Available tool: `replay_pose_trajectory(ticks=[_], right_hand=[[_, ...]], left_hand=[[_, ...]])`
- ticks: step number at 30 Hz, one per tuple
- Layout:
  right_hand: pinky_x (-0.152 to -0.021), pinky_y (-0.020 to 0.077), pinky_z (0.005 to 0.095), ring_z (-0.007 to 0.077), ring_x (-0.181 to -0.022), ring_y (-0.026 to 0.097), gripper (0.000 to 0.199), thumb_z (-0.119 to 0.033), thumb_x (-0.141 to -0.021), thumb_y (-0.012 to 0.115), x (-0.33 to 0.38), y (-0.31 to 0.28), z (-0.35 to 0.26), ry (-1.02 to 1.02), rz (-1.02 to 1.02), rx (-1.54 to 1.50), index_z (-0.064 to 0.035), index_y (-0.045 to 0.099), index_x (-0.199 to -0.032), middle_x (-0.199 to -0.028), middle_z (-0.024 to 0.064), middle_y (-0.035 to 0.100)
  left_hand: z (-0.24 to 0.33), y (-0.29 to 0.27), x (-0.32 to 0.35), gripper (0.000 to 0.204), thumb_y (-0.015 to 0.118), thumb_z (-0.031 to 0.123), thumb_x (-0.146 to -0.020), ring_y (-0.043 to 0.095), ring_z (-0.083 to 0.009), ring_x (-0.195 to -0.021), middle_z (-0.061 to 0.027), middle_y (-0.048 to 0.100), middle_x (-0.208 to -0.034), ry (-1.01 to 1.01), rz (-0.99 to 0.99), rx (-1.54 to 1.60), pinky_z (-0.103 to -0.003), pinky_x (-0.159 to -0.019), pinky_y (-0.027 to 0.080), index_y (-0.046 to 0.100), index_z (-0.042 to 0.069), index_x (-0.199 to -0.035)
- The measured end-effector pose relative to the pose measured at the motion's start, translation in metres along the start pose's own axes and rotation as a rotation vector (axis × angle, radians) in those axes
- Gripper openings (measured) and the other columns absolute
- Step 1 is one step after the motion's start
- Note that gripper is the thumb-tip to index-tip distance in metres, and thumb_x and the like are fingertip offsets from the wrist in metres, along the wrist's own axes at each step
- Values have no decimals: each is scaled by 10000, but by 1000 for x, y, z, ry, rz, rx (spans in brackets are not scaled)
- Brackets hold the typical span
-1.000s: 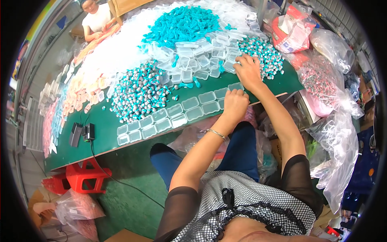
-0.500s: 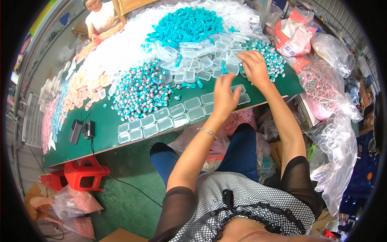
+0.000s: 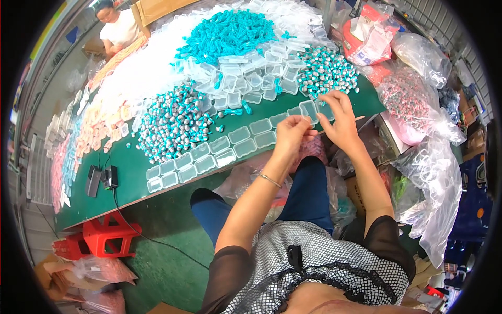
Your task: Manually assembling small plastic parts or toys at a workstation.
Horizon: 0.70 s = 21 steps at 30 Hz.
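Hands are working at the near table (image 3: pixel 130 193) edge: my left hand (image 3: pixel 290 131) and right hand (image 3: pixel 340 118) are both pinching a clear plastic box (image 3: pixel 309 110) in the box row, teal-and-silver heaps (image 3: pixel 172 123) lying behind.

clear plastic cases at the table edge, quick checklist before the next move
1. Right hand on a clear plastic case at the right end of the row: ok, fingers touch it.
2. Left hand beside it, fingertips pinched: ok; what it pinches, cannot tell.
3. Row of open cases lined up along the green table edge: ok.
4. Cases filled or not: cannot tell, too small.
5. Pile of teal and silver pieces just beyond the right hand: ok.
6. Firm grip on the case: cannot tell.
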State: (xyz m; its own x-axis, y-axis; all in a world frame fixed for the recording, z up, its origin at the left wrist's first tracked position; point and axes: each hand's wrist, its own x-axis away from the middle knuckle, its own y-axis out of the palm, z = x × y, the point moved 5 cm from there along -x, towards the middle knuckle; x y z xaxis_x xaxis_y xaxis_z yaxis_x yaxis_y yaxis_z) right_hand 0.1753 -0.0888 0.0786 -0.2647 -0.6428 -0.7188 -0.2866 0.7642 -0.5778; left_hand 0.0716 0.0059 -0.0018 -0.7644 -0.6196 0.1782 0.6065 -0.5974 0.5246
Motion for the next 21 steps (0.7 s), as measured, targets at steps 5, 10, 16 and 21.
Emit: replay_pose_trajectory(ticks=[5, 10, 16, 21], right_hand=[[-720, 521, 268, 155, -873, 618, 475, -4, -843, 640, 47, 20, 51, 671, 8, -701, -61, 496, -1291, -1199, 117, 563], [-616, 456, 220, 90, -747, 558, 360, -1, -881, 556, 44, 5, 103, 696, -87, -620, -51, 557, -1237, -1099, 82, 613], [-748, 493, 310, 214, -863, 614, 256, 8, -825, 626, 12, 22, 94, 336, -218, -223, -46, 672, -1071, -1000, 98, 623], [-776, 516, 346, 264, -885, 655, 231, -6, -801, 663, 7, 40, 87, 357, -173, -82, -56, 657, -1027, -993, 132, 649]], left_hand=[[-31, 26, 9, 265, 713, 174, -878, 664, -160, -661, -109, 657, -860, -65, 6, 3, -257, -551, 541, 577, 3, -1027], [8, 26, 21, 464, 771, 235, -785, 623, -244, -967, -127, 626, -1056, 527, -18, -1181, -409, -774, 491, 570, 57, -1163], [13, 3, 4, 532, 700, 408, -803, 466, -344, -1258, -143, 549, -1295, 748, 139, -1773, -631, -978, 320, 564, 162, -1255], [6, -10, 5, 483, 688, 384, -821, 476, -333, -1249, -125, 558, -1279, 763, 105, -1783, -636, -994, 319, 580, 152, -1230]])
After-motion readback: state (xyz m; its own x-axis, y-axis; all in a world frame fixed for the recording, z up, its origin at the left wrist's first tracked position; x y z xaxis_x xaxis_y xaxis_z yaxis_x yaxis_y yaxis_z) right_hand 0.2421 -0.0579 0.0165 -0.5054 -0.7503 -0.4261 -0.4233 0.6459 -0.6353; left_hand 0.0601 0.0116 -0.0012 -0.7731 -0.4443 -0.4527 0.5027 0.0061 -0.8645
